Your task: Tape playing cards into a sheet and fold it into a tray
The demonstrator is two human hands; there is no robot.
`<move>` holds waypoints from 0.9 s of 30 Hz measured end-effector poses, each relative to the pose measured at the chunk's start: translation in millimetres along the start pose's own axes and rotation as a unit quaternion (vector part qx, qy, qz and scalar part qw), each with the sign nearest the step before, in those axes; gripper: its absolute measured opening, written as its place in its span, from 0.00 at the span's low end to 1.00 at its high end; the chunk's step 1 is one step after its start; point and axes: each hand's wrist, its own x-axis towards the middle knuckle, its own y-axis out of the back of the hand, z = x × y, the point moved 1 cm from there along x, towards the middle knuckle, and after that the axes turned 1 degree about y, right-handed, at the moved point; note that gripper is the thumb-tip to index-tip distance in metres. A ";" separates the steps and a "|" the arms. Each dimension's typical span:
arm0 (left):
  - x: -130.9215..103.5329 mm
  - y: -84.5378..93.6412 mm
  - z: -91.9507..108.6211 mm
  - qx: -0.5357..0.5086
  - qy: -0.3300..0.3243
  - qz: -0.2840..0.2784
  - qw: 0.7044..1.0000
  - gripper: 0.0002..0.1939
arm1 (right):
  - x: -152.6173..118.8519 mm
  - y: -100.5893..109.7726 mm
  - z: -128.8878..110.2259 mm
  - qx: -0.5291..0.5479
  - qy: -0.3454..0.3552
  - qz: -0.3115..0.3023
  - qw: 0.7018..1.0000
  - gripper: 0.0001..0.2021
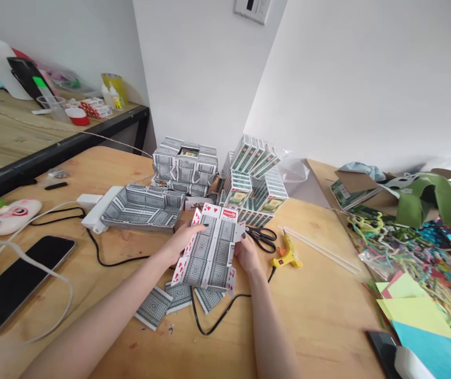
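Note:
A panel of joined playing cards (209,252), mostly patterned backs with red-heart faces along its edges, is held tilted above the table. My left hand (181,242) grips its left edge, thumb on top. At the right edge my right hand (247,252) has its fingers closed on a card (240,232) beside the panel. Loose cards (154,308) lie face down below. Behind the panel are an open tray made of cards (144,208) and a card-covered box (186,163). Stacked card packs (254,184) stand to the right of that box.
Black-handled scissors (262,238) and a yellow glue gun (287,252) lie right of my right hand, near clear glue sticks (320,250). The black cord (209,332) loops below the panel. A phone (23,279) sits left; coloured papers (418,310) and craft scraps are at right.

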 end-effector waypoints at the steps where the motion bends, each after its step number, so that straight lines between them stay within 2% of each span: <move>1: -3.7 0.1 1.4 -0.014 0.003 -0.027 1.000 0.16 | -0.4 1.6 2.3 -0.016 0.004 0.018 1.000 0.21; 4: -9.4 3.0 7.7 -0.049 -0.005 -0.084 0.995 0.20 | 0.6 6.1 8.8 -0.056 0.012 0.057 0.997 0.19; 7: -3.0 7.8 11.5 -0.046 -0.037 -0.066 0.996 0.18 | 3.0 7.8 13.0 -0.086 0.029 0.075 0.993 0.18; 10: 11.4 10.6 8.9 -0.018 -0.039 -0.063 0.997 0.10 | 2.4 8.0 14.6 -0.105 0.040 0.104 0.988 0.17; 12: 20.6 11.9 5.3 -0.005 -0.034 -0.070 0.997 0.08 | 0.2 7.3 13.9 -0.096 0.046 0.120 0.987 0.17; 14: 26.7 13.4 2.2 0.005 -0.036 -0.076 0.996 0.09 | -2.2 5.0 11.7 -0.063 0.043 0.105 0.992 0.17; 18: 30.0 16.1 -1.7 0.031 -0.057 -0.087 0.994 0.17 | -3.3 -2.5 3.9 0.012 0.038 0.049 0.998 0.21; 23: 29.8 19.7 -5.0 0.051 -0.076 -0.078 0.993 0.23 | 0.8 -2.9 -1.5 0.027 -0.013 0.041 0.999 0.20; 27: 29.8 22.2 -6.6 0.098 -0.099 -0.070 0.988 0.19 | 0.9 8.5 -4.6 0.028 -0.047 0.005 0.998 0.18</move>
